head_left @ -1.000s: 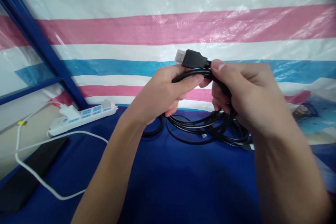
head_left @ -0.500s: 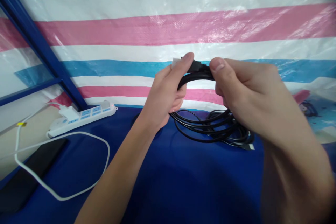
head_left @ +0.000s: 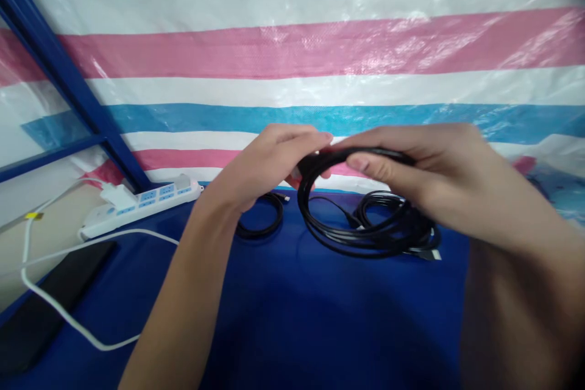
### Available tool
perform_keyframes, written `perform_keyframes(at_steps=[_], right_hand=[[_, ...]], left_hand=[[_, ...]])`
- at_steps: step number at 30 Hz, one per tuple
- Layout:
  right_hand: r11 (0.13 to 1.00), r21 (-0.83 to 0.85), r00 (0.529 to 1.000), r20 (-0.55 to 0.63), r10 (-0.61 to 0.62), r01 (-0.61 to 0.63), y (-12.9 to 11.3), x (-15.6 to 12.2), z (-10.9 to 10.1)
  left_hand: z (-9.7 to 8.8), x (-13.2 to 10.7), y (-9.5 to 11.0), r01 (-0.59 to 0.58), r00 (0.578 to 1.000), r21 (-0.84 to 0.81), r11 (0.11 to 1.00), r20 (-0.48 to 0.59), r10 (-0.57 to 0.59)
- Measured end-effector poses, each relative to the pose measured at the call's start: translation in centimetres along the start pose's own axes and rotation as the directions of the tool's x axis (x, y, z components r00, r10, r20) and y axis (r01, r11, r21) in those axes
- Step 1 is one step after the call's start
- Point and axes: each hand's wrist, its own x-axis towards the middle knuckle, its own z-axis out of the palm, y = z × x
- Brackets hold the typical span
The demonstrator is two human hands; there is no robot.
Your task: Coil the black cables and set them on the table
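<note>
Holding: both hands grip one coiled black cable (head_left: 361, 237) above the blue surface (head_left: 283, 317), the loops hanging down from the fingers until the lowest ones reach or nearly reach the cloth.
Left hand: the left hand (head_left: 269, 161) comes in from the lower left, fingers curled over the top of the coil at its left end, closed on the cable.
Right hand: the right hand (head_left: 425, 167) comes in from the right, thumb under and fingers over the top strands, also closed on the cable; the two hands meet fingertip to fingertip at the top of the loop.
Cable: several black turns form a rough oval; a plug end with a pale tip (head_left: 432, 253) pokes out at the lower right of the bundle, on the surface.
Second cable: a smaller black coil (head_left: 262, 225) lies flat on the surface just left of the held bundle, behind the left wrist, apart from it.
Power strip: a white power strip (head_left: 141, 204) lies at the far left edge of the surface, its white cord (head_left: 68, 317) looping forward.
Dark slab: a flat black object (head_left: 41, 311) lies at the lower left.
Backdrop: a striped pink, white and blue tarp (head_left: 292, 49) hangs behind, with a blue frame post (head_left: 73, 79) on the left.
</note>
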Motion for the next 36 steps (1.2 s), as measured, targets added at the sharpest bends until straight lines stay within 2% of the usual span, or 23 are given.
perform_keyframes(at_steps=[2,3,5,7,9,11,14,16,18,20,22,24,26,27,31,34,36], right_hand=[[0.999,0.044,0.985,0.175,0.005,-0.013,0.0,0.0,0.2],[0.995,0.091,0.973,0.232,0.01,-0.032,-0.1,0.1,0.4],[0.974,0.207,0.967,0.251,0.042,-0.096,-0.3,0.2,0.9],[0.933,0.325,0.977,0.192,0.097,-0.156,-0.3,0.3,1.3],[0.875,0.429,0.974,0.133,0.185,-0.225,0.0,0.5,1.6],[0.792,0.55,0.959,0.072,0.273,-0.267,0.4,0.6,1.7],[0.646,0.736,0.94,-0.041,0.339,-0.201,0.9,1.1,2.0],[0.579,0.799,0.919,-0.09,0.384,-0.164,0.9,1.3,2.2],[0.595,0.784,0.904,-0.112,0.413,-0.175,0.7,1.2,2.1],[0.688,0.689,0.905,-0.114,0.411,-0.226,0.5,1.0,1.8],[0.781,0.552,0.919,-0.064,0.388,-0.291,0.4,0.7,1.5],[0.819,0.464,0.927,0.015,0.374,-0.338,0.4,0.5,1.4],[0.819,0.465,0.933,0.046,0.356,-0.336,0.4,0.5,1.6],[0.816,0.487,0.937,0.02,0.348,-0.313,0.4,0.6,1.8],[0.837,0.528,0.935,-0.207,0.289,-0.142,-0.1,1.0,2.7],[0.861,0.508,0.888,-0.377,0.263,-0.039,-0.4,1.3,3.4],[0.849,0.528,0.854,-0.443,0.272,0.003,-0.4,1.4,3.7]], left_hand=[[-0.3,-0.4,0.2,0.057,0.988,0.123,0.991,0.135,-0.073],[-0.1,-0.6,0.3,0.066,0.974,0.124,0.99,0.206,-0.091],[0.6,-0.7,0.6,0.048,0.953,0.066,0.997,0.296,-0.066],[1.5,-0.7,0.7,0.023,0.956,0.003,1.0,0.291,-0.023],[1.9,-0.6,0.9,0.0,0.982,-0.017,1.0,0.19,0.003],[1.9,-0.5,1.2,-0.022,1.0,-0.026,0.999,-0.001,0.022],[1.7,-0.5,1.3,-0.114,0.955,-0.082,0.99,-0.284,0.086],[1.6,-0.4,1.2,-0.189,0.931,-0.121,0.974,-0.338,0.139],[1.7,-0.4,0.9,-0.202,0.944,-0.11,0.973,-0.287,0.164],[1.7,-0.4,0.6,-0.144,0.976,-0.044,0.989,-0.171,0.135],[1.6,-0.5,0.4,-0.077,0.995,0.037,0.996,-0.064,0.079],[1.5,-0.6,0.4,-0.037,0.999,0.057,0.998,-0.035,0.039],[1.4,-0.7,0.6,-0.03,0.997,0.009,0.999,-0.069,0.031],[1.4,-0.7,0.7,-0.031,0.995,-0.029,0.999,-0.093,0.028],[1.2,-0.6,1.3,-0.057,0.973,-0.214,0.975,-0.231,0.007],[0.9,-0.5,1.5,-0.125,0.943,-0.303,0.945,-0.332,0.018],[0.7,-0.6,1.5,-0.137,0.944,-0.311,0.94,-0.327,0.029]])
